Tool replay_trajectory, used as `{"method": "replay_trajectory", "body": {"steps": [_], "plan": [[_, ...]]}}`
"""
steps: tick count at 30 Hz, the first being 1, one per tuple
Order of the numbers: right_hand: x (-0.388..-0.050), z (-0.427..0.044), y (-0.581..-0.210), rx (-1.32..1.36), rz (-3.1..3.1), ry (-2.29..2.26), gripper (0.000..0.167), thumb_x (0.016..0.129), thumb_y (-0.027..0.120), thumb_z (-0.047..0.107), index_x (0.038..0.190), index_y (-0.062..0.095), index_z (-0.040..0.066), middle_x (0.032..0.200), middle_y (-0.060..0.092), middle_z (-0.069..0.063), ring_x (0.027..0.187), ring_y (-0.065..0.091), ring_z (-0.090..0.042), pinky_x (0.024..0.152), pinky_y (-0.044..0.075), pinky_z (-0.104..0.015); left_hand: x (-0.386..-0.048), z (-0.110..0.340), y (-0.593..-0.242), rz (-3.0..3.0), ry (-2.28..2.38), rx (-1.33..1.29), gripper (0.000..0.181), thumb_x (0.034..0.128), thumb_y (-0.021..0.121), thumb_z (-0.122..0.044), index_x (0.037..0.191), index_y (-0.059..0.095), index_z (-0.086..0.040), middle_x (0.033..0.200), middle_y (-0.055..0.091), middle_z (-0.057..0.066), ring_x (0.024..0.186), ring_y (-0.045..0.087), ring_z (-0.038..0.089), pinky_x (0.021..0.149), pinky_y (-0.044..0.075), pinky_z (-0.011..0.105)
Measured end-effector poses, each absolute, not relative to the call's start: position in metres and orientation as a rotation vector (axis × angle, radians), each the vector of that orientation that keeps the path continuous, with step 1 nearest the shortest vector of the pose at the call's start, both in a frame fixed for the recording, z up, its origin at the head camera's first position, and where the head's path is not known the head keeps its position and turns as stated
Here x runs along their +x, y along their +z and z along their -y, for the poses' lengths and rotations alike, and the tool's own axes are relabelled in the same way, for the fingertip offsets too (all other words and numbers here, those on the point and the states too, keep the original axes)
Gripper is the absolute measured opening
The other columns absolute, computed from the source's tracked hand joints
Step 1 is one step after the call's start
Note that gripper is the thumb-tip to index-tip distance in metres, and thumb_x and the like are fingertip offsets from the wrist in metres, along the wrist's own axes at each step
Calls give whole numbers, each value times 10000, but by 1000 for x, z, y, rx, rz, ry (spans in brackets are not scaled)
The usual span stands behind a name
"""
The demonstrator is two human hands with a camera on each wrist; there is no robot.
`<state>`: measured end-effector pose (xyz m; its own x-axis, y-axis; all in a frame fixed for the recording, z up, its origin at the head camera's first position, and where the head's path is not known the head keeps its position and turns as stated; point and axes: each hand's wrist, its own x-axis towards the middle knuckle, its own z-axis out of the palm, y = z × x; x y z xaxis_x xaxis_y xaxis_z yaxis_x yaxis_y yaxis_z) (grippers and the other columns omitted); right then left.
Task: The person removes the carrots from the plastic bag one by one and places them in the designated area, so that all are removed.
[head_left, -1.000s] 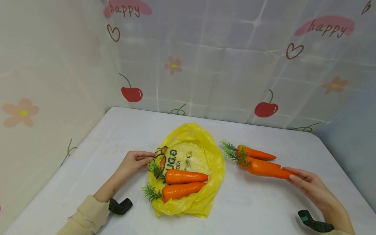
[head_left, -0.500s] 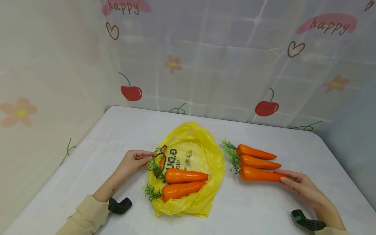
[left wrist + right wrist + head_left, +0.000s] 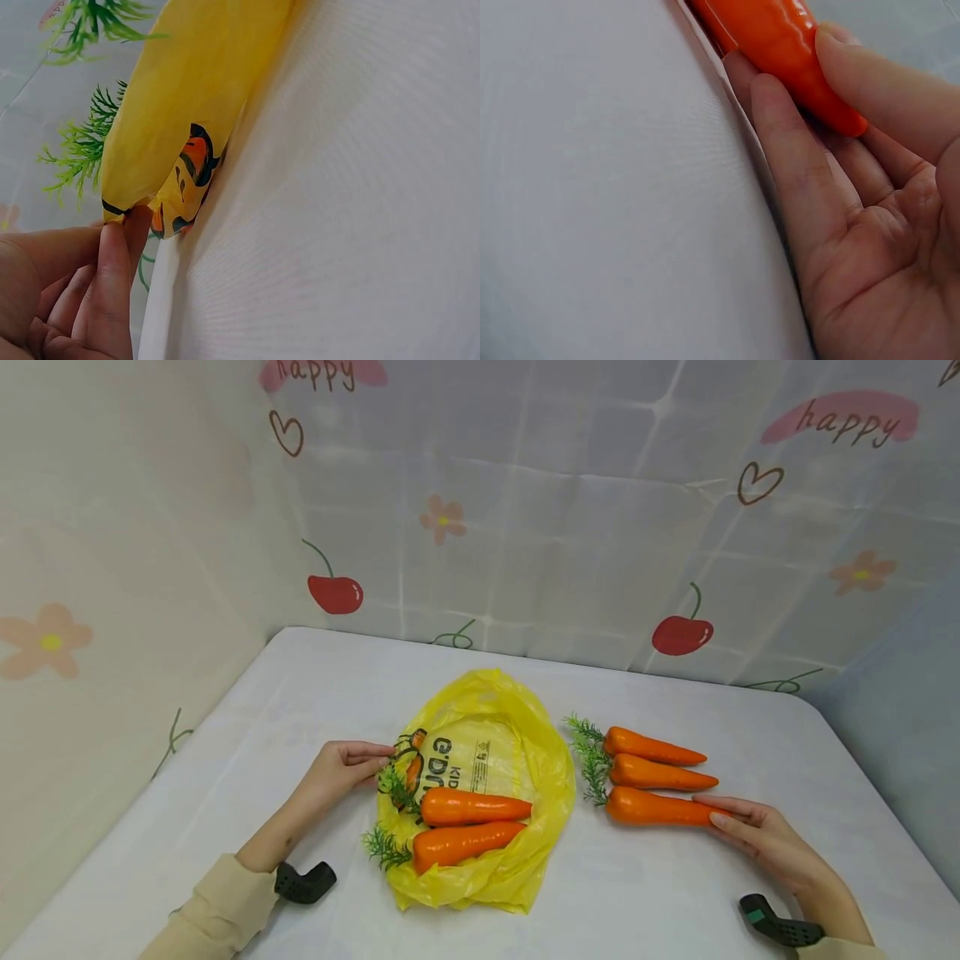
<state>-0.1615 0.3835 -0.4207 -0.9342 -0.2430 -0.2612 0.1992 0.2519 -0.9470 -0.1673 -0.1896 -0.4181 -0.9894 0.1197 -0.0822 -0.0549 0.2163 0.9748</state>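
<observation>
A yellow plastic bag (image 3: 551,777) with printed lettering lies on the table, its mouth spread wide. Two orange carrots with green tops, an upper one (image 3: 472,807) and a lower one (image 3: 461,847), lie side by side on it. My left hand (image 3: 337,772) pinches the bag's left edge between thumb and fingers, as the left wrist view also shows at the bag's printed corner (image 3: 184,180). Right of the bag, three carrots lie in a row. My right hand (image 3: 765,835) holds the tapered tip of the nearest carrot (image 3: 652,807) between thumb and fingers.
The upper carrot (image 3: 652,747) and middle carrot (image 3: 660,772) of the row lie just beyond the held one, leaves toward the bag. A white cloth covers the table (image 3: 637,893). A printed curtain (image 3: 525,552) stands behind its far edge.
My right hand has moved left and drawn the nearest carrot into line beside the other two; earlier it overlapped the middle one. My left hand keeps its pinch on the bag.
</observation>
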Motion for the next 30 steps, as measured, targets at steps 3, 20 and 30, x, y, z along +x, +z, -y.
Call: {"method": "replay_trajectory", "body": {"steps": [3, 20, 30], "plan": [[-162, -382, -420, -18, -2189, -1707, 310, 945, 577, 127, 1239, 615, 36, 1071, 591, 203, 960, 565, 27, 808, 487, -207, -167, 190, -418, -2337, 1880, 73, 258, 910, 609, -55, 1132, 643, 72, 1128, 633, 163, 833, 634, 104, 705, 537, 286], [-163, -383, -421, 34, -2266, -1630, 446, 930, 607, 183, 1290, 518, -65, 1158, 583, 85, 947, 553, 47, 816, 487, -219, -167, 189, -420, -2332, 1881, 55, 266, 910, 612, -60, 1139, 639, 73, 1130, 633, 160, 858, 632, 98, 716, 536, 285], [-160, -385, -420, 44, -2524, -1342, 615, 914, 610, 354, 1342, 459, -60, 1274, 556, -117, 1211, 394, -269, 791, 435, -127, -167, 189, -421, -2342, 1872, 57, 258, 912, 606, -56, 1137, 644, 65, 1125, 637, 155, 838, 633, 108, 707, 535, 277]]}}
